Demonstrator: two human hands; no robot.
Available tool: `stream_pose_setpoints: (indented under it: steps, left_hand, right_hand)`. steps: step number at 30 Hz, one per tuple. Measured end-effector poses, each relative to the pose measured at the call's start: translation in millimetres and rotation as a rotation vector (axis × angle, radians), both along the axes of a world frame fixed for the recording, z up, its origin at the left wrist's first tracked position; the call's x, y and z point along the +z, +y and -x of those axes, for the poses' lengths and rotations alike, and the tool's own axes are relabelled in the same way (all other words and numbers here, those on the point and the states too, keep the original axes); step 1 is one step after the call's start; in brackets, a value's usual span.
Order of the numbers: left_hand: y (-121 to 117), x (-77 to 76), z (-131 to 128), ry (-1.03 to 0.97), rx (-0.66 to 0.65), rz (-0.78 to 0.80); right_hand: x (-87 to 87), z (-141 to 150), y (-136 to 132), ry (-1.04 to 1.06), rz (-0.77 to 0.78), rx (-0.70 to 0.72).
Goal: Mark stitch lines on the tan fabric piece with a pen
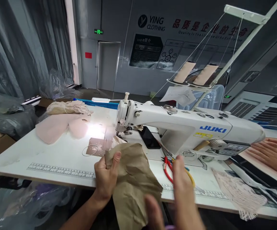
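Note:
My left hand (106, 174) pinches the upper left edge of a creased brown sheet (131, 179), which looks like kraft paper and hangs over the table's front edge. Motion blurs my right hand (182, 188); its thumb stands apart from the raised fingers, in front of the sheet's lower right side, and nothing shows in its grasp. Just above the sheet is the needle end of a white sewing machine (174, 123), where pale lace cloth (118, 140) lies partly hidden. Beside my right hand lie red-handled cutters (167, 169) and a yellow-handled tool (190, 179).
A black phone (149, 138) lies under the machine arm. Pale pink pieces (54, 127) and a tied lace bundle (68, 108) are on the left of the table (16, 159). At right are a lace scrap (240, 188) and another person's hands (272, 156). Thread cones (185, 72) stand behind.

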State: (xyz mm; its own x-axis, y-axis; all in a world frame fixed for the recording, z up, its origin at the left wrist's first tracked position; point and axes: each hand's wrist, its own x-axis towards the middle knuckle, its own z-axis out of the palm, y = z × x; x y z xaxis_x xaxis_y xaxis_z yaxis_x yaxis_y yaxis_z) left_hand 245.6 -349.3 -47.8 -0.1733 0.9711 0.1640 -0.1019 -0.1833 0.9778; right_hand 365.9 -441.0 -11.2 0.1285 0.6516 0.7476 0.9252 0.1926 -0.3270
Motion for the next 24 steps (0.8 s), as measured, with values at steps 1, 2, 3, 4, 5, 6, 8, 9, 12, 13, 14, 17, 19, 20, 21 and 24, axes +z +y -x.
stream_pose_setpoints:
  steps: [1, 2, 3, 4, 5, 6, 8, 9, 12, 13, 14, 17, 19, 20, 21, 24]
  left_hand:
    - [-3, 1.3, -4, -0.052, -0.019, -0.009]
    - [-7, 2.4, -8, -0.121, -0.068, -0.002]
    - [-10, 3.1, -11, -0.196, -0.136, 0.023]
    - [-13, 3.9, -14, -0.268, -0.207, 0.059]
    - [-15, 4.7, -15, -0.328, -0.262, 0.099]
    - [-15, 6.1, -16, -0.371, -0.291, 0.132]
    - [-12, 10.8, -13, -0.403, -0.274, 0.152]
    - [-9, 14.5, -11, -0.403, -0.242, 0.142]
    - [2, 27.8, -3, -0.391, -0.140, 0.067]
    - [5, 31.7, -1, -0.388, -0.119, 0.046]
    - [8, 34.4, 0, -0.387, -0.109, 0.033]
    - [9, 33.7, 1, -0.395, -0.123, 0.031]
    - [7, 26.3, 1, -0.404, -0.135, 0.017]
    - [6, 21.5, 1, -0.399, -0.149, 0.012]
    - [4, 16.6, 1, -0.383, -0.165, 0.013]
    - [3, 5.5, 1, -0.298, -0.197, 0.054]
  right_hand:
    - [-7.1, 10, 3, -0.007, -0.012, 0.001]
    - [-14.4, 17, 9, -0.009, -0.004, -0.005]
    - [-21.1, 21, 17, 0.005, 0.021, 0.017]
    - [-26.6, 23, 26, 0.054, 0.066, 0.101]
    - [-30.7, 22, 35, 0.114, 0.120, 0.217]
    - [-33.7, 20, 42, 0.176, 0.157, 0.335]
    - [-37.9, 15, 48, 0.267, 0.201, 0.490]
    - [-39.9, 14, 48, 0.285, 0.193, 0.493]
    - [-45.6, 19, 43, 0.364, 0.188, 0.377]
    - [-46.6, 23, 41, 0.418, 0.215, 0.376]
    - [-46.6, 27, 39, 0.485, 0.245, 0.402]
    - [-40.5, 34, 36, 0.634, 0.325, 0.535]
    - [-32.8, 31, 36, 0.667, 0.320, 0.569]
    - [-28.6, 28, 36, 0.672, 0.338, 0.576]
    - [-24.7, 24, 35, 0.671, 0.375, 0.584]
    - [-17.2, 15, 33, 0.654, 0.502, 0.572]
